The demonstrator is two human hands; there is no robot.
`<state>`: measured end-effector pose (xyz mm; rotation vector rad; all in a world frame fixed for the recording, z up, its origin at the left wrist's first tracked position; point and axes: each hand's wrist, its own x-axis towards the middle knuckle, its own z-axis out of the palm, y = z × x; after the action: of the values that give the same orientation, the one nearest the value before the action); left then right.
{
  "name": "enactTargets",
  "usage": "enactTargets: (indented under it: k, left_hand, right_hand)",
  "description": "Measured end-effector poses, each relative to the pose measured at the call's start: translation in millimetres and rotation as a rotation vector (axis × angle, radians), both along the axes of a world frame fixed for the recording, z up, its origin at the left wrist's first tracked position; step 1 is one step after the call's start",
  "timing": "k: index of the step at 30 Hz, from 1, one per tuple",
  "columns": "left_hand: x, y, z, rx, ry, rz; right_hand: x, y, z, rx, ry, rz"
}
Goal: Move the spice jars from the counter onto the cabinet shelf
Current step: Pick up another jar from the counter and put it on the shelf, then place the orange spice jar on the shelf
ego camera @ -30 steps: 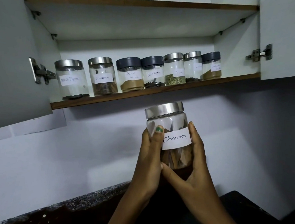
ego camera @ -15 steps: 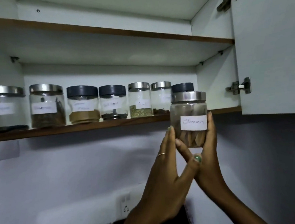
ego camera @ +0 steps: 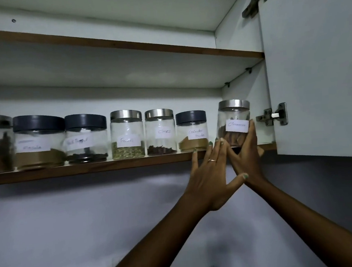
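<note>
A glass cinnamon jar with a silver lid and white label is at the right end of the lower cabinet shelf, slightly tilted, its base at the shelf's front edge. My right hand grips its lower part, fingers up the right side. My left hand has straight fingers, their tips touching the jar's lower left side and the shelf edge. Left of it stand a coriander powder jar, a cloves jar, a fennel jar and several more labelled jars.
The open cabinet door hangs close to the right of the jar, its hinge beside my right fingers. An upper shelf runs above the jars. A pale wall lies below the cabinet.
Both hands have lifted the cinnamon jar from below shelf level up and to the right, onto the shelf's right end. My view has tilted upward and closer.
</note>
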<state>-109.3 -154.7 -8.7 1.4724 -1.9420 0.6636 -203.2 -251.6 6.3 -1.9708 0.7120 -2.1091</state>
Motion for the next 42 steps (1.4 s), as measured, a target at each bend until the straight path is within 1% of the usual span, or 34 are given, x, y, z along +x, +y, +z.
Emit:
enactTargets:
  k: [2,5,9,12,16,19,21,22,23,26,30,36,42]
  left_hand:
    - [5,-15,-3,-0.032,-0.071,0.065]
    - [13,-29,-5,-0.075,-0.142,0.147]
    - [20,-36,-8,-0.119,-0.210,0.175]
    - [20,-36,-9,-0.113,-0.228,0.179]
    - [21,-28,-12,-0.086,-0.231,0.178]
    - [29,-12,-16,-0.063,-0.212,0.120]
    - [36,6,-18,-0.086,-0.162,0.048]
    - [41,17,-19,-0.110,-0.133,0.011]
    - [44,29,-20,-0.144,-0.109,-0.025]
    - [65,71,-37,-0.223,-0.066,-0.078]
    - [109,127,-68,-0.244,-0.072,-0.031]
    - [191,209,-119,-0.186,-0.043,0.139]
    - [272,281,-190,-0.002,-0.041,0.288]
  right_hand:
    - [3,-16,-1,-0.015,0.036,-0.027]
    - [11,-32,-3,-0.012,0.083,-0.125]
    - [18,-45,-4,-0.026,0.111,-0.231]
    - [19,-48,-8,-0.017,0.165,-0.319]
    - [18,-38,-10,0.038,0.227,-0.340]
    - [20,-15,-26,0.005,0.164,-0.397]
    - [27,7,-40,-0.093,0.091,-0.317]
    - [31,18,-47,-0.144,0.085,-0.263]
    - [35,28,-52,-0.191,0.104,-0.218]
    - [57,64,-71,-0.277,0.239,-0.092]
    - [102,118,-97,-0.343,0.354,0.036]
    - [184,195,-145,-0.298,0.510,0.225]
    - [270,259,-221,-0.179,0.640,0.377]
